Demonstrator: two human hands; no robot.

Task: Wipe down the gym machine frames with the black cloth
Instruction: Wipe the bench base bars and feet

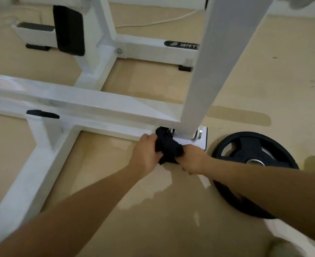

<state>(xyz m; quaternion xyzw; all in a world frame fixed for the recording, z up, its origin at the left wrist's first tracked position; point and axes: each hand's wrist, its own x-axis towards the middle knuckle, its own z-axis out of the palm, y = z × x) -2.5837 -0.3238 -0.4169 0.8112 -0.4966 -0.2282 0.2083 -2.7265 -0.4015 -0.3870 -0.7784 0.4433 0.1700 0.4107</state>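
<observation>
1. Black cloth (168, 147): bunched into a wad, pressed against the white frame (112, 129) at the foot of its upright post (208, 71).
2. Left hand (146, 153) and right hand (193, 158): each grasps one side of the wad, probably gathering it to work into the joint.
3. Long axis of the wad: runs from the person toward the post, far end pointing into the joint.
4. Weight plate (255, 154): flat on the floor, just right of the frame.

Position: worn on the person's head.
Direction: aimed forward and steeply down at the smooth beige floor (264, 80).
Nearness: the white square-tube metal machine frame (78, 101) is seen from close above.
</observation>
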